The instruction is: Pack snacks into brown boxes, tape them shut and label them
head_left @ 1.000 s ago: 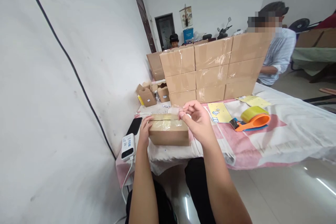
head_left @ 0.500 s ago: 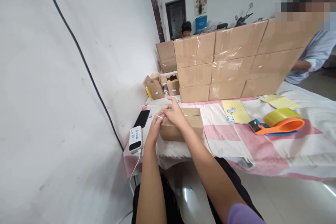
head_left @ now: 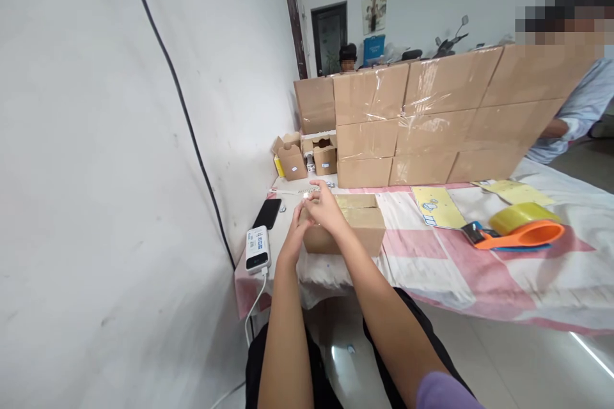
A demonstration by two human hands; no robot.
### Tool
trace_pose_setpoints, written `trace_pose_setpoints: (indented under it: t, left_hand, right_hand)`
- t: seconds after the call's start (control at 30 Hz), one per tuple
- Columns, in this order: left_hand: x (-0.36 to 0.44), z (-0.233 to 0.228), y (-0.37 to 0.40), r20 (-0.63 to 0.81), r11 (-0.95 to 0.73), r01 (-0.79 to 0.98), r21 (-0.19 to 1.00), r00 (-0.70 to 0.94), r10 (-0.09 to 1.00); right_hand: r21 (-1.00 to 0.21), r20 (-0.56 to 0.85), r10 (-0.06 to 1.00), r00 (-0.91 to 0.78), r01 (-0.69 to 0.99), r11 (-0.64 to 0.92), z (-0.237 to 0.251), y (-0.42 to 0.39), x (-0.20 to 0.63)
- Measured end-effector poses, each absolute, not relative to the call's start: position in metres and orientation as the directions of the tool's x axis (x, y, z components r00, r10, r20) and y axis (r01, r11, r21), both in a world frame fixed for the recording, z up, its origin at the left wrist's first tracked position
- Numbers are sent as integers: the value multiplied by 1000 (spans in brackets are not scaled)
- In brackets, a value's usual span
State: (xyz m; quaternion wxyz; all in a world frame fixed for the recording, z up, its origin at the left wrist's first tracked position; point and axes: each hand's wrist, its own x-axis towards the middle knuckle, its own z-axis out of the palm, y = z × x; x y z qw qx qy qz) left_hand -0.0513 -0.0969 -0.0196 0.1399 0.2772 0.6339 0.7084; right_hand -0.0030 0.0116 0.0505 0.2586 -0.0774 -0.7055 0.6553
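My left hand (head_left: 293,238) rests against the left end of the small cardboard box (head_left: 357,230), fingers bent against its side. My right hand (head_left: 325,208) lies over the box's top left corner, fingers curled; whether they pinch anything between them I cannot tell. The box sits on the pink-and-white cloth (head_left: 432,268) near the table's front edge, directly in front of me. Left of the box lie a black phone (head_left: 267,213) and, nearer the edge, a white power bank (head_left: 258,249) with a cable hanging down. To the right, well apart from the box, lies an orange tape dispenser (head_left: 520,232) carrying a yellowish roll, with a yellow sheet (head_left: 434,206) between it and the box. Behind stands a wall of taped cartons (head_left: 432,118), three rows high. Small open cartons (head_left: 307,156) stand at its left end. A person in a pale shirt (head_left: 575,108) sits beyond the cartons on the right.
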Motion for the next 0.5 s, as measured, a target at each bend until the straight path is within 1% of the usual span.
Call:
trace_pose_setpoints:
  t: [0.07,0.1,0.13,0.2,0.37,0.43,0.5]
  left_hand:
    - [-50,-18,-96,198,-147,142,979,-825,529]
    - [-49,-18,-96,195,-145,139,980,-831,521]
    - [-49,-17,-95,193,-145,137,980,-834,516]
    - [-48,-16,-94,201,-153,142,978,-832,516]
    - [-50,-15,-94,232,-173,164,971,-818,527]
    - [-51,-16,-95,243,-174,176,969,-815,526]
    - [-52,-16,-97,259,-175,195,965,-809,527]
  right_hand:
    - [-958,207,357,-911,-263,-117,59,10,4]
    - [-942,199,329,-923,-273,-196,62,9,6]
    - [-932,195,318,-928,-277,-236,65,10,7]
    - [-934,178,328,-928,-264,-239,67,11,7]
    - [-969,137,354,-925,-199,-145,64,16,2]
    - [-967,135,327,-935,-197,-164,64,18,4]
    - [-950,139,289,-947,-210,-233,65,20,7]
